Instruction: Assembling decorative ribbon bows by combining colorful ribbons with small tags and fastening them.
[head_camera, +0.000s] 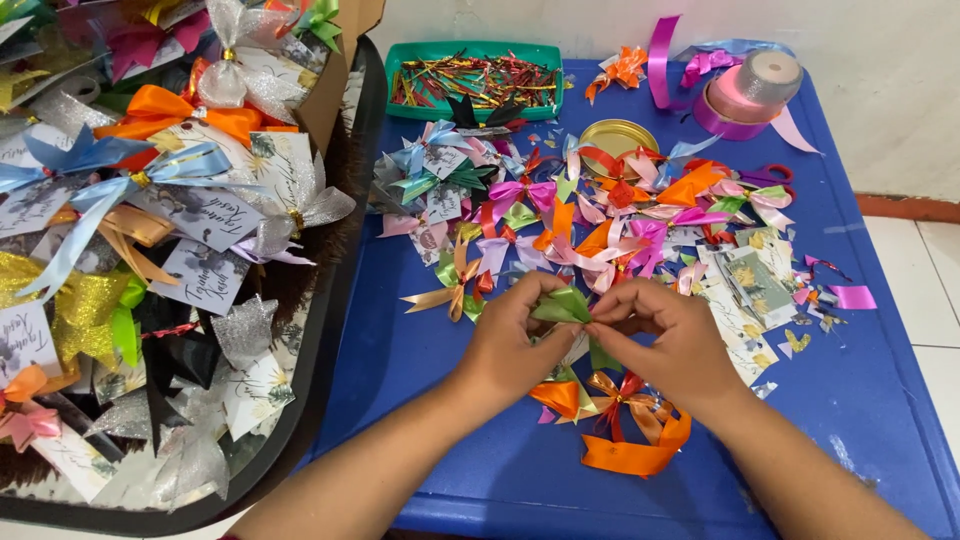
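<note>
A blue table (860, 400) filled the right and centre of the frame and served as the work surface. A large dark tray (330, 300) took up the left side, heaped with finished ribbon bows tied to small printed cards (200, 270); kept off to the side, it seemingly held done pieces apart from loose stock. Across the upper centre of the table lay a spread of loose ribbon bows (600, 215) in pink, orange, green and blue, within reach of both hands. At the top centre stood a green tray (400, 75) of thin coloured twist wires, and at the upper right a roll of pink ribbon (745, 100), with a round gold lid (615, 137) between them. Just below the hands lay an orange bow (630, 440). At centre frame, the left hand (510, 345) and the right hand (670, 340) met fingertip to fingertip, each pinching one side of a small folded green ribbon piece (562, 305), held just above the table, apparently so the fold kept its shape.
</note>
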